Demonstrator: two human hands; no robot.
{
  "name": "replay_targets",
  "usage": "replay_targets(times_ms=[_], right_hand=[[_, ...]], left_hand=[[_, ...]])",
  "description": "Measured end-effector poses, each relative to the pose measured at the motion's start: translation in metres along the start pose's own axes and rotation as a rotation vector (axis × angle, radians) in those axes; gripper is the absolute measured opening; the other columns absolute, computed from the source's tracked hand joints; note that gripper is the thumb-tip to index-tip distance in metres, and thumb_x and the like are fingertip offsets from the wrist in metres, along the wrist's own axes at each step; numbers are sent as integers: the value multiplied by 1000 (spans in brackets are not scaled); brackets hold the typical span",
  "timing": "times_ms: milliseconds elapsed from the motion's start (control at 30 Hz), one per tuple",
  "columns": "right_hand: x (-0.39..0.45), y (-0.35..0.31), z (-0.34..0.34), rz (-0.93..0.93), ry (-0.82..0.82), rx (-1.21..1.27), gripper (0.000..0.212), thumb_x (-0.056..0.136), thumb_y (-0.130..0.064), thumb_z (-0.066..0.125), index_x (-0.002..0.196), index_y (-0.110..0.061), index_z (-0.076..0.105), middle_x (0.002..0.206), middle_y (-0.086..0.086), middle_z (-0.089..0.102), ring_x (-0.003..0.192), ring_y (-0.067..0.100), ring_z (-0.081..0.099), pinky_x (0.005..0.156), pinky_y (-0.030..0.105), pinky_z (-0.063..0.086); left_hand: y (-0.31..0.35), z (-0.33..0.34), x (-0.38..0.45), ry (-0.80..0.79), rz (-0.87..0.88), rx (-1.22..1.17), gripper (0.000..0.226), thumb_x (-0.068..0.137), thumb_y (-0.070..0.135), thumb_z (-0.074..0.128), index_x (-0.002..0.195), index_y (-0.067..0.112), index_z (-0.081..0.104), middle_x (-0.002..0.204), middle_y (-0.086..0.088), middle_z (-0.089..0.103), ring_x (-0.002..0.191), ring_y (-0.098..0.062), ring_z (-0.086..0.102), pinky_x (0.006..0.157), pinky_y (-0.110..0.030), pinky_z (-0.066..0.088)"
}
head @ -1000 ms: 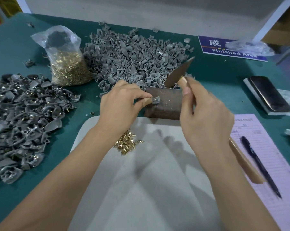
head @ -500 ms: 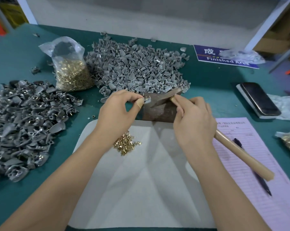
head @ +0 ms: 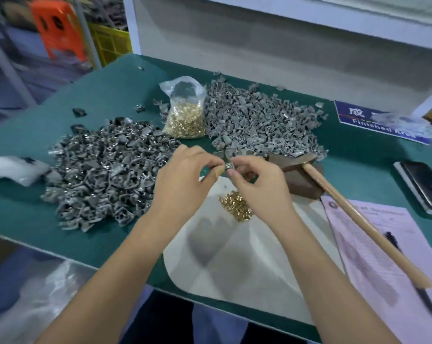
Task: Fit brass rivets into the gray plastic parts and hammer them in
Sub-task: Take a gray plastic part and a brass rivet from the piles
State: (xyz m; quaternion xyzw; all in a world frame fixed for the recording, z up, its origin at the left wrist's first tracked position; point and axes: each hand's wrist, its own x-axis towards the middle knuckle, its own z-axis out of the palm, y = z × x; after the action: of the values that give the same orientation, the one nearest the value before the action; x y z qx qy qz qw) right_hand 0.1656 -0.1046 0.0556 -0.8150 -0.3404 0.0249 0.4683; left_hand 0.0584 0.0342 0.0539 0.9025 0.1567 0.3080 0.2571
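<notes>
My left hand (head: 185,175) and my right hand (head: 257,182) both pinch one small gray plastic part (head: 228,166) between their fingertips, just above the white mat (head: 247,269). The hammer (head: 359,219) lies loose, its head on the brown metal block (head: 300,181) and its wooden handle across the pink form. A small heap of loose brass rivets (head: 236,206) sits on the mat below my hands. A pile of gray plastic parts (head: 259,122) lies behind, and a second, shinier pile of parts (head: 105,175) on the left.
A clear bag of brass rivets (head: 185,115) stands between the piles. A pink paper form (head: 383,256) with a pen (head: 413,276) lies right, a phone (head: 423,184) beyond it, a blue "Finished Area" sign (head: 373,121) at the back. The table's front edge runs near my forearms.
My right hand has let go of the hammer, which now lies on the block. Both hands have come together off the block, pinching the gray part. The view has swung left.
</notes>
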Motion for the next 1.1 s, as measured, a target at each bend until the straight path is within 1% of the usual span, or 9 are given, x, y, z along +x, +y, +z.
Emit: replay_targets(times_ms=[100, 267, 367, 533, 633, 767, 900, 1000, 1100], right_hand=[[7, -23, 32, -48, -135, -2, 12, 87, -21, 79, 98, -20, 77, 82, -13, 71, 77, -4, 62, 76, 24, 51], [16, -56, 90, -137, -274, -68, 15, 90, -26, 74, 104, -28, 79, 82, -21, 69, 76, -7, 58, 72, 15, 43], [18, -67, 116, -164, -306, -100, 11, 89, -28, 74, 98, -32, 79, 82, -18, 70, 80, 1, 63, 78, 28, 53], [17, -72, 137, -210, -294, -130, 11, 87, -25, 76, 97, -28, 81, 82, -9, 70, 78, 13, 63, 77, 39, 55], [19, -68, 140, -222, -299, -148, 13, 87, -24, 76, 99, -27, 81, 85, -8, 70, 77, 9, 62, 76, 33, 54], [22, -61, 130, -213, -295, -143, 15, 88, -25, 76, 102, -31, 79, 86, -11, 65, 79, -2, 58, 69, 6, 37], [26, -42, 88, -174, -214, -104, 10, 91, -23, 73, 94, -31, 78, 80, -23, 68, 77, -8, 59, 65, 4, 37], [24, -16, 42, -99, -118, -131, 15, 92, -23, 71, 84, -35, 74, 75, -33, 67, 71, -10, 59, 62, 5, 36], [16, 10, -1, -28, -69, -186, 20, 90, -22, 71, 77, -37, 70, 73, -29, 68, 69, -7, 61, 64, 9, 39]], left_hand=[[-30, -29, -19, 37, -60, 72, 9, 95, 39, 69, 99, 34, 75, 89, 18, 61, 96, -12, 50, 76, -34, 49], [-75, -66, -48, 100, -135, 170, 11, 92, 27, 74, 100, 20, 77, 89, 5, 69, 92, -22, 57, 91, -29, 40], [-91, -80, -56, 129, -180, 217, 8, 90, 24, 76, 96, 19, 77, 88, 3, 69, 92, -27, 57, 91, -43, 46], [-102, -86, -61, 123, -247, 207, 9, 90, 25, 74, 97, 19, 79, 87, 5, 67, 89, -24, 51, 79, -37, 44], [-103, -85, -61, 90, -260, 189, 13, 91, 26, 73, 101, 21, 79, 89, 4, 67, 90, -23, 51, 82, -36, 44], [-97, -81, -62, 132, -241, 186, 17, 91, 30, 74, 106, 22, 77, 92, 6, 67, 94, -21, 53, 86, -34, 45], [-78, -69, -55, 175, -166, 136, 19, 91, 26, 75, 109, 19, 75, 94, 6, 68, 96, -19, 55, 90, -29, 44], [-53, -47, -41, 82, -106, 53, 13, 93, 24, 72, 105, 20, 75, 92, 9, 66, 95, -15, 55, 89, -19, 38], [-29, -18, -29, -55, -73, -29, 9, 95, 22, 68, 101, 22, 74, 90, 10, 65, 94, -14, 53, 86, -29, 44]])
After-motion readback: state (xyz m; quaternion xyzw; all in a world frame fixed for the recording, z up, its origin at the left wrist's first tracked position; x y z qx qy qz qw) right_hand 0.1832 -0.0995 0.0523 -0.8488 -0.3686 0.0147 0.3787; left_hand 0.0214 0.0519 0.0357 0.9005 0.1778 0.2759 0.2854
